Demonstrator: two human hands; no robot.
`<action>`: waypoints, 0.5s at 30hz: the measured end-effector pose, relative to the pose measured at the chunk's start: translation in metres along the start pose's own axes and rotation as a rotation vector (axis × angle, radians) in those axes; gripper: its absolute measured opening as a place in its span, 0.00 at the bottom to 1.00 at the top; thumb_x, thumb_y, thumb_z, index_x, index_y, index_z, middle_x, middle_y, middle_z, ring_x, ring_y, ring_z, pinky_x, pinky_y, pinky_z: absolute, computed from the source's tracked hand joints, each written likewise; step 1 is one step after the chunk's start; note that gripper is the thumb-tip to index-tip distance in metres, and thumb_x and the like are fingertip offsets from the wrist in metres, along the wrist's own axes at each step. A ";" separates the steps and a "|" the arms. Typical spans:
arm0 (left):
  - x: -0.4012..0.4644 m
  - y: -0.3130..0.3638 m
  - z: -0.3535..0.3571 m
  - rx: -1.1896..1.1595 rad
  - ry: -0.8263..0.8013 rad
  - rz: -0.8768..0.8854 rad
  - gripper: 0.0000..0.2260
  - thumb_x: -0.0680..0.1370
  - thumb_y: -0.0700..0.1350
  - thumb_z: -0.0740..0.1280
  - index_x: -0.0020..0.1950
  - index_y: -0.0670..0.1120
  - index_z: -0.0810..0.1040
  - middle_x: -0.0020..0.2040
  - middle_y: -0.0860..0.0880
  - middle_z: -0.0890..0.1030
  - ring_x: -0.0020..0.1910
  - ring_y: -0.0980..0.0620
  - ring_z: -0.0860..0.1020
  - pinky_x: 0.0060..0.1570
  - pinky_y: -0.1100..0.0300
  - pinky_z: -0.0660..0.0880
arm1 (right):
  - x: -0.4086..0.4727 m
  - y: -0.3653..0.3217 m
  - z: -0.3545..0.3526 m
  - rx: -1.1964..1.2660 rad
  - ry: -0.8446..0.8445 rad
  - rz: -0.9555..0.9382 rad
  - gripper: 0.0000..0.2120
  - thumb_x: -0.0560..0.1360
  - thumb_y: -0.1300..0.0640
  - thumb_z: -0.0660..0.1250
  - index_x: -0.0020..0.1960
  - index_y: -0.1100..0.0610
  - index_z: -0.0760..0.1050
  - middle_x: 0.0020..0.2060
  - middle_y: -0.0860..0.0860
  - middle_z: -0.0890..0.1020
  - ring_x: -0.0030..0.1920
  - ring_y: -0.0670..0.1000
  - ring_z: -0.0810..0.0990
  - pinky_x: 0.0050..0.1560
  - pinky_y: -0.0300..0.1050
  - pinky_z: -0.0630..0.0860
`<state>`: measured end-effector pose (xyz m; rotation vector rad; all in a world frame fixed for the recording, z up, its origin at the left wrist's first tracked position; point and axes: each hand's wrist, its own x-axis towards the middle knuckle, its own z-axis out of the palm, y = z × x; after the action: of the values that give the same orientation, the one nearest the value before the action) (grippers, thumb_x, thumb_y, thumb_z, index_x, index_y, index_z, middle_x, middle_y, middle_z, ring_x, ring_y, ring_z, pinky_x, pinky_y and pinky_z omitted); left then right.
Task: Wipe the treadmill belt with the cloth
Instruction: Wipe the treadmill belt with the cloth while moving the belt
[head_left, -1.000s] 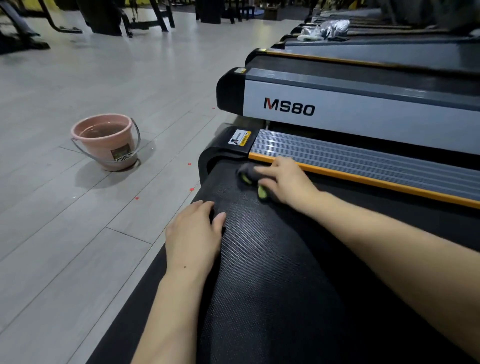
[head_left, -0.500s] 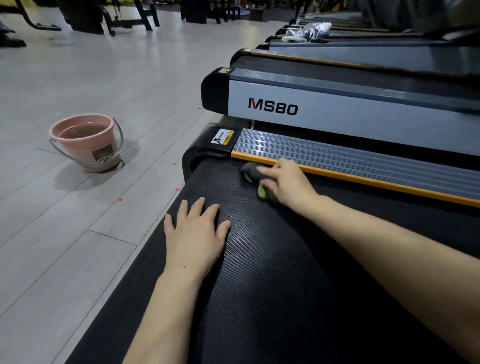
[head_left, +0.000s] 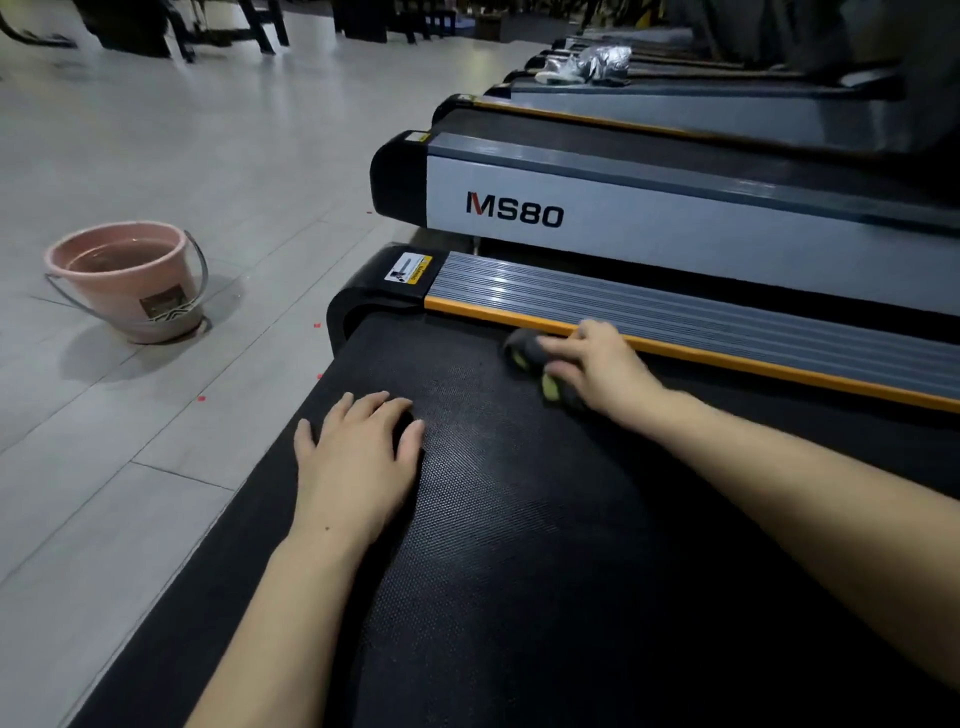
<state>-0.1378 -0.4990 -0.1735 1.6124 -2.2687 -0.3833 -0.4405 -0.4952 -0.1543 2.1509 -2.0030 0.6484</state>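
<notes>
Right hand (head_left: 605, 371) presses the bunched cloth (head_left: 524, 351) against the belt (head_left: 519, 545) edge (left hand (head_left: 358, 462) flat, grip spread); most belt looks unwiped.

cloth (head_left: 524, 353) on belt (head_left: 519, 545), bucket (head_left: 130, 283) left

Dim indoor light, glare on the pale floor (head_left: 218, 156), blurred right hand (head_left: 597, 364), wide-angle bending at edges.

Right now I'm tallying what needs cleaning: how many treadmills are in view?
4 at least. The nearest treadmill lies under both hands, the MS80 treadmill beside it, a third beyond, and a fourth carrying a silvery bundle. More may stand hidden farther back.
</notes>
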 end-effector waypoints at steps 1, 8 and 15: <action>0.000 0.001 0.001 -0.003 0.006 0.011 0.20 0.82 0.61 0.53 0.70 0.59 0.73 0.75 0.57 0.69 0.78 0.50 0.59 0.76 0.38 0.54 | 0.008 0.007 0.003 0.003 0.020 0.110 0.16 0.75 0.53 0.72 0.62 0.49 0.81 0.43 0.55 0.74 0.48 0.61 0.75 0.52 0.49 0.72; -0.014 0.036 0.019 0.069 -0.055 0.196 0.19 0.82 0.60 0.55 0.71 0.61 0.71 0.76 0.58 0.67 0.79 0.51 0.58 0.76 0.43 0.55 | -0.096 -0.053 -0.014 0.155 -0.024 -0.127 0.16 0.77 0.49 0.68 0.64 0.48 0.79 0.44 0.49 0.75 0.45 0.52 0.72 0.50 0.44 0.71; -0.014 0.044 0.022 0.110 -0.045 0.236 0.20 0.80 0.63 0.55 0.70 0.61 0.70 0.77 0.57 0.67 0.79 0.50 0.58 0.76 0.42 0.55 | -0.016 0.024 -0.013 -0.016 0.046 0.016 0.16 0.76 0.50 0.70 0.62 0.51 0.81 0.43 0.55 0.75 0.46 0.60 0.74 0.52 0.53 0.75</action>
<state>-0.1805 -0.4703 -0.1770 1.3751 -2.5182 -0.2416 -0.4675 -0.4784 -0.1538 2.0931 -1.9977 0.6759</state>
